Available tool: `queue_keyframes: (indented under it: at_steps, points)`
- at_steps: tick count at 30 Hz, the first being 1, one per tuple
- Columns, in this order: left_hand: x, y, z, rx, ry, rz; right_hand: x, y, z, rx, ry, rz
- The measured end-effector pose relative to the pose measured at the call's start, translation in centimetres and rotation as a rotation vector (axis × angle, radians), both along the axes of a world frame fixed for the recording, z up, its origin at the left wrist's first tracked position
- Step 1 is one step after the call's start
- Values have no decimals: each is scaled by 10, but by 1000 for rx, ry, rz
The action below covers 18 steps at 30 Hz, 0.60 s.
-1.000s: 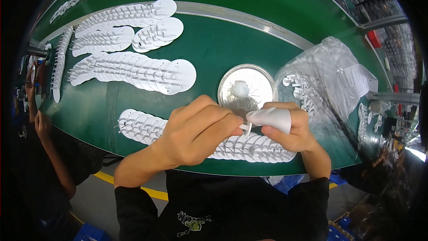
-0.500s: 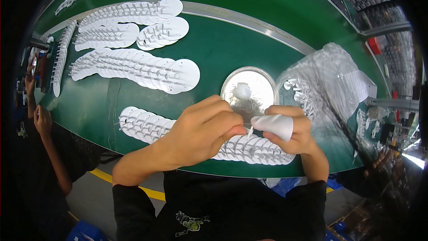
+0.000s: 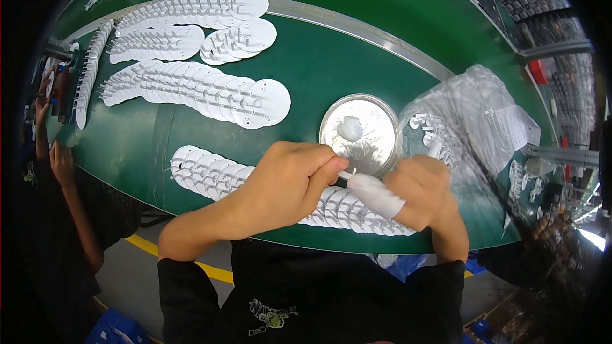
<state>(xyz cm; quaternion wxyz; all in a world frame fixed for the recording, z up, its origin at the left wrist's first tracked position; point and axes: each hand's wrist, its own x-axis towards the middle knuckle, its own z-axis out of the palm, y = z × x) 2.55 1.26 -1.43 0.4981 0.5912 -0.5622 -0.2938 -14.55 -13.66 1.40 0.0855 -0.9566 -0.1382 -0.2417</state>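
Observation:
My left hand (image 3: 280,178) pinches a small white plastic part (image 3: 345,174) between thumb and bent forefinger. Against the part's right end lies the thumb of my right hand (image 3: 421,188), in a white finger cover (image 3: 375,195). The right hand's other fingers are curled and slightly blurred; its forefinger tip is hidden. Below both hands runs a row of overlapping white discs (image 3: 207,171) with raised ribs and pegs, partly covered by the left hand. Just beyond them stands a round metal dish (image 3: 376,143) with a whitish translucent lump (image 3: 350,129) in it.
More overlapping white discs (image 3: 268,103) lie in rows at the far left. A clear plastic bag (image 3: 475,102) with small white parts (image 3: 428,129) stands right of the dish. A metal strip (image 3: 357,30) edges the green table (image 3: 306,70). Another person's hand (image 3: 62,164) is at left.
The right hand has turned, its thumb tip tilting down and to the left, and its knuckles have risen. The left thumb has shifted up onto the part. The view has moved slightly.

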Motion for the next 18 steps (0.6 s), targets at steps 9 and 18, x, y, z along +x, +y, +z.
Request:
queue_keyframes:
  at_steps: [9, 18]
  points:
    - [5, 0, 10, 101, 193, 21, 0, 3, 0, -61, -52, -34]
    - [4, -2, 11, 132, 189, 1, 13, 7, 3, 54, -49, -85]
